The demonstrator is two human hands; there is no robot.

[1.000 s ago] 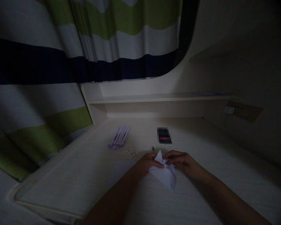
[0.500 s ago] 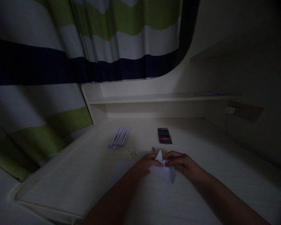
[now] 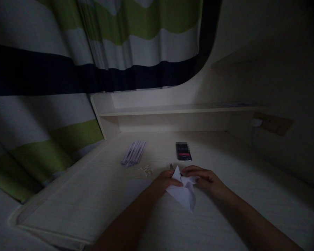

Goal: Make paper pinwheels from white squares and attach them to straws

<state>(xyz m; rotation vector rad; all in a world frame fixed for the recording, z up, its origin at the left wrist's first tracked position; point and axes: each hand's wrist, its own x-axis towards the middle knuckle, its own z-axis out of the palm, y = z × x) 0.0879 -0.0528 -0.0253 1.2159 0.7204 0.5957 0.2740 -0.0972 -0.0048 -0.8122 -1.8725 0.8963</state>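
Note:
Both my hands hold a folded sheet of white paper (image 3: 184, 195) low over the desk, with one pointed corner up and another hanging toward me. My left hand (image 3: 167, 182) pinches its left side, thumb lying on top, a ring on one finger. On the other side my right hand (image 3: 202, 176) has its fingers behind a raised flap of the paper. Just beyond my left hand, a small metal tool (image 3: 171, 166) shows only its two tips; the rest is hidden. Flat white paper (image 3: 134, 190) lies partly under my left forearm.
A bundle of rolled paper sticks (image 3: 134, 153) lies at the back left, near a small heap of whitish bits (image 3: 146, 170). A phone (image 3: 183, 152) rests beyond my hands. Behind are a shelf (image 3: 157, 112), a striped curtain (image 3: 146, 48), and a wall socket with a plug (image 3: 273, 122).
My right hand has shifted slightly right and spread its fingers along the flap, which now opens out more. The paper's lower corner hangs a little lower. My left hand has hardly moved.

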